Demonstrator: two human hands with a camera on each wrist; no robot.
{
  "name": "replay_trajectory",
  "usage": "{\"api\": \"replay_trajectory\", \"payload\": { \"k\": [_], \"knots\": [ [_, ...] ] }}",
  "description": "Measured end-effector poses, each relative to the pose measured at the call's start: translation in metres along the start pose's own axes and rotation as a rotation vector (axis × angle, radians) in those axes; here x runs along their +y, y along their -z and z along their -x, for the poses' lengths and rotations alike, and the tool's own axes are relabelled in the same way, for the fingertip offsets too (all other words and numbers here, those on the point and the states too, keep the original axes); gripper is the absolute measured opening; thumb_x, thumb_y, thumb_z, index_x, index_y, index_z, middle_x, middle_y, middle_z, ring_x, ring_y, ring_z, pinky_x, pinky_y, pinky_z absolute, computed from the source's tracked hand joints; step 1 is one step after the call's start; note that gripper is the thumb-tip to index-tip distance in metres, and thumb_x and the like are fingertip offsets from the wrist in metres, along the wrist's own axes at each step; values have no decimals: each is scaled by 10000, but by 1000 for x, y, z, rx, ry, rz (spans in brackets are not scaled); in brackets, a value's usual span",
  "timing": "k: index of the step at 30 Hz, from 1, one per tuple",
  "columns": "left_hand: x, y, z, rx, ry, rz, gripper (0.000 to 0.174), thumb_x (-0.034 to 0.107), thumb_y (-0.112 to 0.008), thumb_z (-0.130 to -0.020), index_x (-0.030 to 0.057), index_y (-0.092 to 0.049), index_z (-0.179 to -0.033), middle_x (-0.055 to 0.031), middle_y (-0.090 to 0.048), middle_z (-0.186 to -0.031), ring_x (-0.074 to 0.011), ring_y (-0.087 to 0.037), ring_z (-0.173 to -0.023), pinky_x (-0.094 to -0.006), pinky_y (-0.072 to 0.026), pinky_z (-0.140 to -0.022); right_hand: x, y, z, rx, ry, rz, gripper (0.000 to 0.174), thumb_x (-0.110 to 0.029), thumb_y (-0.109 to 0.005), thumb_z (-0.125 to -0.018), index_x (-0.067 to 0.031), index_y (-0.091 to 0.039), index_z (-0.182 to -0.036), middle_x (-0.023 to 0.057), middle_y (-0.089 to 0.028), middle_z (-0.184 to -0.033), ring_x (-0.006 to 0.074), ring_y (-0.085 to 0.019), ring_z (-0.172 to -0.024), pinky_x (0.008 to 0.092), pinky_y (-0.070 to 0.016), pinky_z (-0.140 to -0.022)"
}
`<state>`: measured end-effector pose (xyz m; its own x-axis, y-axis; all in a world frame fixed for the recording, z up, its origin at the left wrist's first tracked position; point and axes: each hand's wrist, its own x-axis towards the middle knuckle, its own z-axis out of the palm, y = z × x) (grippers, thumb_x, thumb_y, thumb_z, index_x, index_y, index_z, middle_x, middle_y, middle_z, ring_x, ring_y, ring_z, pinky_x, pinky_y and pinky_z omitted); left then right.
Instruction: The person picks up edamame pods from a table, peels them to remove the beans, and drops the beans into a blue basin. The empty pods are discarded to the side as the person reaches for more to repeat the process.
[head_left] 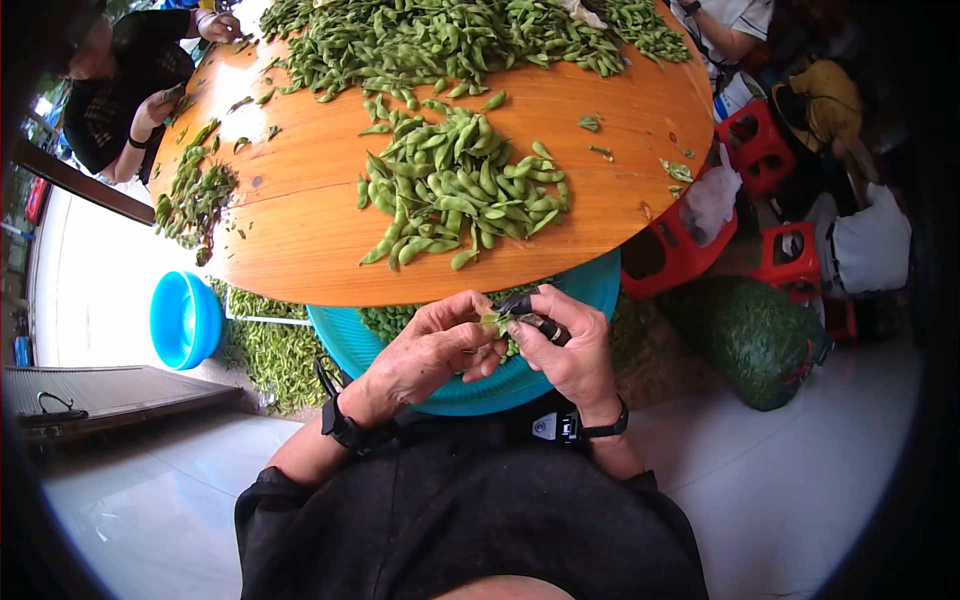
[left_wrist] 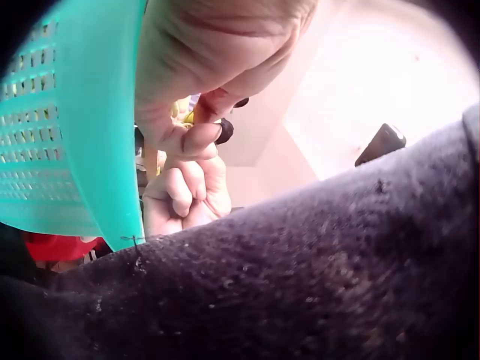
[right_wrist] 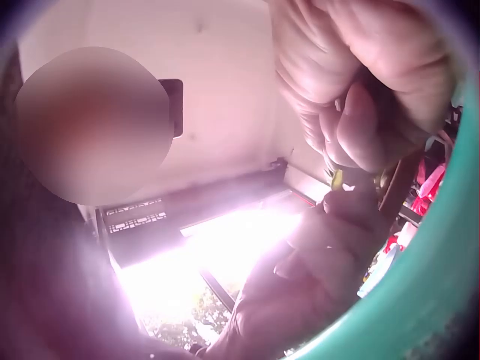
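Note:
Above a teal basket, my two hands meet at a green soybean pod. My left hand pinches the pod between thumb and forefinger, its other fingers curled. My right hand, with black coverings on its thumb and forefinger, pinches the same pod from the other side. Fingers hide most of the pod; a bit of yellow-green shows between the hands in the right wrist view. Shelled green beans lie in the basket under the hands.
A pile of pods lies near the edge of the wooden table, with a larger heap behind. Pods cover the floor at left beside a blue basin. Red stools and a full green sack stand right. Another person sits at far left.

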<state>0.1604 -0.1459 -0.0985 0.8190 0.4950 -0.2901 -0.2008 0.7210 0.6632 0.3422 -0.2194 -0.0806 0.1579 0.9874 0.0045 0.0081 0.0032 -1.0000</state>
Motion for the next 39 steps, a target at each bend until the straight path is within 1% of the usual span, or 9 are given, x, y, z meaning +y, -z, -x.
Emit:
{"api": "replay_trajectory", "payload": {
  "k": [6, 7, 9, 12, 17, 23, 27, 30, 39],
  "knots": [
    [-4, 2, 0, -42, -32, 160, 113, 21, -513, -953, 82, -587, -1012, -51, -648, -865, -105, -521, -632, -233, -398, -555, 4, -4, -5, -38, 231, 204, 155, -6, -716, -815, 24, -670, -959, 38, -563, -756, 107, -550, -657, 268, -435, -579],
    [-3, 1, 2, -40, -30, 28, 126, 15, -523, -941, 70, -603, -1020, -56, -658, -865, -120, -555, -650, -260, -432, -572, 5, -3, -6, -39, 257, 193, 142, -6, -705, -824, 27, -669, -957, 22, -562, -755, 90, -540, -631, 255, -426, -555],
    [-1, -1, 4, -37, -31, -104, 141, 8, -534, -928, 58, -620, -1028, -61, -668, -866, -135, -590, -668, -287, -467, -589, -12, 14, 6, 65, -111, -64, 115, 7, -666, -840, 39, -670, -950, -11, -553, -765, 48, -509, -584, 222, -387, -498],
    [14, -6, 12, -107, -319, -1250, 189, 8, -636, -870, -14, -664, -1056, -131, -694, -943, -270, -705, -864, -385, -548, -770, -31, 63, 28, 220, -104, 90, 161, 25, -643, -802, 50, -692, -953, -25, -528, -702, 23, -473, -559, 204, -327, -469],
    [36, -15, 9, 289, -609, -1443, 225, -2, -709, -810, 4, -664, -1031, -126, -664, -912, -312, -675, -832, -386, -545, -711, -42, 123, 60, 346, -180, 910, 251, -21, -688, -818, 42, -671, -1060, 147, -661, -747, 150, -606, -620, 305, -485, -596],
    [37, 5, -18, 486, -704, -1754, 270, 8, -661, -806, 25, -607, -1070, -136, -550, -918, -373, -621, -753, -451, -533, -640, -17, 102, 43, 401, 46, 814, 202, 2, -633, -850, 47, -650, -1046, 184, -672, -854, 272, -660, -713, 337, -511, -662],
    [44, 2, -16, 399, -832, -1660, 237, -18, -665, -806, 17, -621, -1036, -125, -586, -903, -310, -631, -715, -395, -529, -627, -4, 52, 17, 239, 119, 499, 174, 32, -604, -855, 69, -628, -1024, 153, -651, -862, 240, -652, -721, 325, -509, -665],
    [31, -11, -4, 263, -384, -678, 119, -10, -677, -907, -2, -632, -1017, -30, -654, -839, -69, -591, -668, -232, -482, -579, -14, 19, 11, 66, -42, -9, 237, 8, -569, -933, 66, -634, -1153, 36, -601, -853, 69, -544, -609, 230, -440, -531],
    [11, -19, -1, 206, -384, -389, 174, -29, -692, -899, 37, -560, -992, 7, -610, -813, -55, -564, -697, -207, -469, -608, -17, -1, 2, -99, -202, -360, 220, -12, -543, -982, 85, -611, -1167, -22, -487, -760, 22, -424, -561, 206, -331, -471]
  ]
}}
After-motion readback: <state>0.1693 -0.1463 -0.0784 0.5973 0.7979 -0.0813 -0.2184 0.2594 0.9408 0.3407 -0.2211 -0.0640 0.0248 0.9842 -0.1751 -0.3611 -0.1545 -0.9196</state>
